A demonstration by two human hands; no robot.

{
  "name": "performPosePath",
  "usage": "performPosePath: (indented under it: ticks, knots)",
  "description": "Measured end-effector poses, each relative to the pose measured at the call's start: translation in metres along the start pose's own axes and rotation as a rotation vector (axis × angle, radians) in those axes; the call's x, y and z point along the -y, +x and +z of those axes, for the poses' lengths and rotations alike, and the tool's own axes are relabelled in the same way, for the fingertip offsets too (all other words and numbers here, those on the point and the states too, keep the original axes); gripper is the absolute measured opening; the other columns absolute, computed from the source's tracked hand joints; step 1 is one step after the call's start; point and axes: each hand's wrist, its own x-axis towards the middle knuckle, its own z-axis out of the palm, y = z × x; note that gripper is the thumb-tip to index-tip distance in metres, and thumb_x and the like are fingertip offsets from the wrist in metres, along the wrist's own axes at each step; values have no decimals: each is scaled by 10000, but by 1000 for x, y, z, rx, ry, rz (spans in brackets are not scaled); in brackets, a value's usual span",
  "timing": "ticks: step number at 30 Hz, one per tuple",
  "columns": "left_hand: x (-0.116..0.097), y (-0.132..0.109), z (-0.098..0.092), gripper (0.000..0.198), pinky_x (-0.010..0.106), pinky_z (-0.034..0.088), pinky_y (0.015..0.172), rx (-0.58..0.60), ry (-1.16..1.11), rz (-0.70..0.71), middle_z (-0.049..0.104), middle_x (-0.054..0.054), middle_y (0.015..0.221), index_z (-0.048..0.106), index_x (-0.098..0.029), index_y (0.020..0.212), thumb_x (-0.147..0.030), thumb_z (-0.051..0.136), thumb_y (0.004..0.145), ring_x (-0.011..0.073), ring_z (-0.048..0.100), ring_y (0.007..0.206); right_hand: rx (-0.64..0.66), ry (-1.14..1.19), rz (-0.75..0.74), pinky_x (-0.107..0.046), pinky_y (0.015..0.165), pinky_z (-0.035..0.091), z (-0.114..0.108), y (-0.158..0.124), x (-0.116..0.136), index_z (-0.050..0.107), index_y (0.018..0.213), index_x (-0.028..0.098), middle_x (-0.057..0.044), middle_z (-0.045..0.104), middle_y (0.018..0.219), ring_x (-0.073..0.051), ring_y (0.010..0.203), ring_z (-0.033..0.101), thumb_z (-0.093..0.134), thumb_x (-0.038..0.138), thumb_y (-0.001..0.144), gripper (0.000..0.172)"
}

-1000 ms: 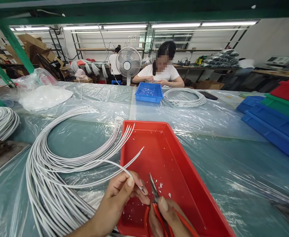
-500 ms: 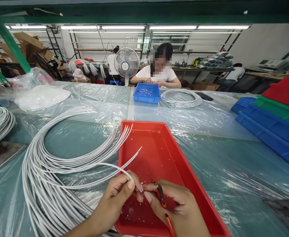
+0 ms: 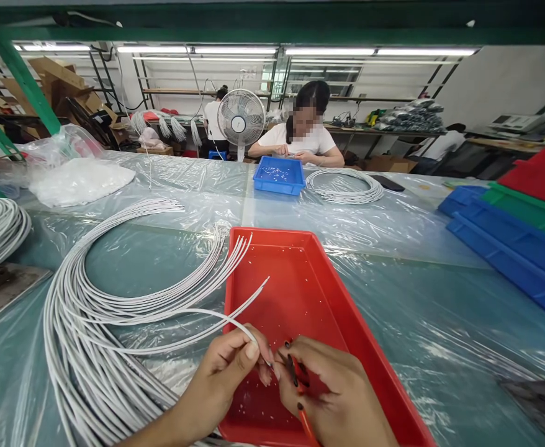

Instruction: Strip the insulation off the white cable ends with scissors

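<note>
My left hand (image 3: 228,369) pinches one white cable (image 3: 241,328) near its end, thumb on top, above the red tray (image 3: 357,323). Close by on the right, my right hand (image 3: 347,388) is wrapped round small wire cutters with orange handles (image 3: 306,423). Their dark jaws point toward the cable tip, which sits between the two hands. Whether the jaws touch the tip I cannot tell. The held cable runs back to a thick looped bundle of white cables (image 3: 74,298) on the left, and several of its ends rest over the tray's left rim.
Small white scraps are scattered over the tray floor. Stacked blue, green and red bins (image 3: 509,248) stand at right. Across the plastic-covered table, a person works behind a blue tray (image 3: 279,186) and a cable coil (image 3: 347,197). A clear plastic bag (image 3: 79,180) lies at far left.
In my right hand the cutters have swung, bringing their jaws nearer the cable tip. The right fingertips have shifted slightly off the cable end. My left hand keeps its pinch.
</note>
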Motion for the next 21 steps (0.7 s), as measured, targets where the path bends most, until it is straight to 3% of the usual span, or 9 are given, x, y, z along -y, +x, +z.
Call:
performPosePath:
  ticks: [5,11,15,18,21]
  knots:
    - [-2,-1,-1,233,253,375,677,-9,-25,22,498,9,726,604,-151,770,-269,448,897,119,482,660,37,186,149,-219,534,421,5,2,0,555,626,164,-8,583,594,-128,541,531,500,161,744,131]
    - [-2,-2,0,209,224,376,660,-75,-121,-57,520,0,720,611,-149,774,-267,480,885,95,483,638,-179,131,252,-201,459,364,2,-1,-9,545,594,167,27,483,535,-108,496,434,547,292,771,217]
    - [-1,0,2,192,191,410,629,-165,-180,-102,574,15,731,652,-118,746,-267,567,833,79,527,607,-239,155,328,-214,540,432,-2,-5,-11,612,808,175,-23,599,708,-163,641,555,590,294,729,144]
    - [1,1,4,193,181,439,553,-205,-230,-137,615,24,651,652,-105,719,-277,612,796,80,562,524,-132,279,346,-208,528,395,0,-9,-6,583,674,175,10,545,591,-126,548,491,624,335,703,168]
    - [1,2,3,200,159,428,461,-256,-249,-151,612,7,541,633,-111,696,-295,636,772,77,561,428,79,459,367,-200,438,287,6,-19,-7,493,564,173,42,423,494,-85,454,355,585,578,659,426]
